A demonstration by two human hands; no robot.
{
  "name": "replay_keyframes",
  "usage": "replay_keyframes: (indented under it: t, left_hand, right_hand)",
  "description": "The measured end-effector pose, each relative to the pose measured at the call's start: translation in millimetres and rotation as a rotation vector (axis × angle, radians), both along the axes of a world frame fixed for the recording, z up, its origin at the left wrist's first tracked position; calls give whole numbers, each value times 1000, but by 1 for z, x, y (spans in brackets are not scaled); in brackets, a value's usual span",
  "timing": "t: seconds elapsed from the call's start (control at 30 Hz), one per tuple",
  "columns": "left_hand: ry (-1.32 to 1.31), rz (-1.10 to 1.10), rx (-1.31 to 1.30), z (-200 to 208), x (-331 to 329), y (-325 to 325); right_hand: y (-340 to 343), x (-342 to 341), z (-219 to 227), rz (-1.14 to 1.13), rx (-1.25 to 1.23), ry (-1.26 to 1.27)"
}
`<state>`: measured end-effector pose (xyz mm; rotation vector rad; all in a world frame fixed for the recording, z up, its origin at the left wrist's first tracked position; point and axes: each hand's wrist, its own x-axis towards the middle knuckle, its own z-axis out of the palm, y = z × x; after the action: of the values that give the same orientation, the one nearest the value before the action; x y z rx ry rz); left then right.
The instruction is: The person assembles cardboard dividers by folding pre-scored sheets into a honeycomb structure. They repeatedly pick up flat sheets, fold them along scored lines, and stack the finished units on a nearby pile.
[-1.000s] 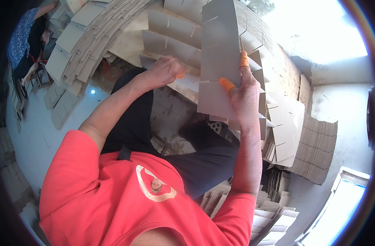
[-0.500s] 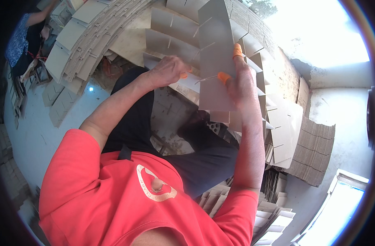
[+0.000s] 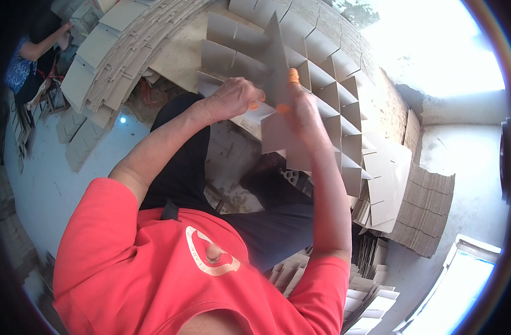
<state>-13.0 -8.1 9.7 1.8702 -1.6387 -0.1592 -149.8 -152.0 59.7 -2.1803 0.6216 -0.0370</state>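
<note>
My right hand grips an upright cardboard divider strip, its thumb and a finger in orange finger covers. This strip stands crosswise at the left side of a partly assembled cardboard divider grid, whose square cells lie to its right. Slotted lengthwise strips stick out to its left. My left hand is closed beside the nearest lengthwise strip, with orange covers on its fingertips. What lies between those fingers is hidden.
Stacked cardboard strips curve along the far left, and slotted sheets lean at the right near a corrugated bundle. More strips stand low right. Another person sits at the far left. My knees are below the grid.
My right hand has moved left with the divider strip, which has turned from broad face to nearly edge-on and lowered among the lengthwise strips. More grid cells show. My left hand has barely moved.
</note>
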Motion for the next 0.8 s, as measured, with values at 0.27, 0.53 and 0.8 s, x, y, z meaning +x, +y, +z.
replay_keyframes:
  t: [0.27,0.53,0.8]
  left_hand:
    - [-27,-59,-26,-2,2,-9]
    - [-29,-45,-7,10,-2,-2]
    - [-10,-82,-43,13,-4,-2]
  right_hand:
    - [2,5,18,279,-553,211]
    - [-113,-156,-23,-720,-664,-211]
    - [-172,-395,-42,-977,-800,722]
